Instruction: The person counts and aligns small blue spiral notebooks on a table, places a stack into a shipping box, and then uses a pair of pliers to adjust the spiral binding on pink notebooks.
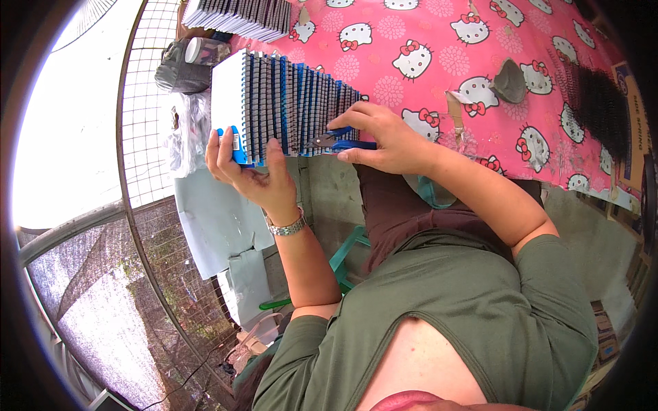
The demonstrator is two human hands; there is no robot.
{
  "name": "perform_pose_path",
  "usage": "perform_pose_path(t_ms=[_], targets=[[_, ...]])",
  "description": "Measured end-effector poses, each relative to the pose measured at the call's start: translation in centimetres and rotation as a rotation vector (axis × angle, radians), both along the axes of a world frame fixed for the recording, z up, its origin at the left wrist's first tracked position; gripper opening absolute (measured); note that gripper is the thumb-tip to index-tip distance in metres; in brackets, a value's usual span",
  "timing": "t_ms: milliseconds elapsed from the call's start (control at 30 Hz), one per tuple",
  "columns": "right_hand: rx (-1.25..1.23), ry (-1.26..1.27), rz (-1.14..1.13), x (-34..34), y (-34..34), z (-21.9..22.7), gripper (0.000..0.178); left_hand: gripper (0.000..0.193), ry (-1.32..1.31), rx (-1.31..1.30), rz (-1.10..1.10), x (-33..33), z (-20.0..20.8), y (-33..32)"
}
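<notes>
Covering most of the upper picture, the table (480, 41) wears a pink cloth printed with white cartoon cats and flowers, and on its near edge stands a long row of white spiral-bound notebooks with blue covers (288, 103), packed upright side by side and fanning toward the person. A second row of grey-edged notebooks (240, 17) lies at the far edge of the table, well apart from the first. At the right end of the table sits a dark heap of black wire binding coils (600, 109). The left forearm rises from the lower edge, bent up at the wrist, a silver metal wristwatch (286, 226) around it; the left hand (250, 171) is cupped palm up under the near left corner of the blue-covered row, fingers curled over the end notebook and thumb pressed against the lower edge, grasping it. The right arm comes in from the right, elbow bent, forearm level across the table edge; the right hand (384, 137) is clenched around small blue-handled pliers (339, 142), whose dark tip touches the wire spines at the lower right end of the row
</notes>
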State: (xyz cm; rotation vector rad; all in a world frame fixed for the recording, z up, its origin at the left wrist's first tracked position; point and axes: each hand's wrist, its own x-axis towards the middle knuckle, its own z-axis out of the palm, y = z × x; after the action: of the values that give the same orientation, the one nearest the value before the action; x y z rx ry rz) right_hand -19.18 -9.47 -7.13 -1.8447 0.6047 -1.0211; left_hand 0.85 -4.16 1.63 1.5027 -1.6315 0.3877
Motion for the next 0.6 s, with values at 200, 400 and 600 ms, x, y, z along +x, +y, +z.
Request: perform_pose_path(t_ms=[200,400,600], targets=[[-0.201,0.04,-0.095,0.0,-0.1,0.4,0.048,0.057,0.108,-0.06,-0.055,0.7,-0.8,-0.4],[-0.223,0.086,-0.063,0.2,-0.8,1.4,0.04,0.057,0.118,-0.046,-0.059,0.6,-0.9,-0.4],[0.434,0.254,0.319,-0.3,-0.9,3.8,0.042,0.054,0.041,-0.041,-0.054,0.3,-0.6,-0.2]])
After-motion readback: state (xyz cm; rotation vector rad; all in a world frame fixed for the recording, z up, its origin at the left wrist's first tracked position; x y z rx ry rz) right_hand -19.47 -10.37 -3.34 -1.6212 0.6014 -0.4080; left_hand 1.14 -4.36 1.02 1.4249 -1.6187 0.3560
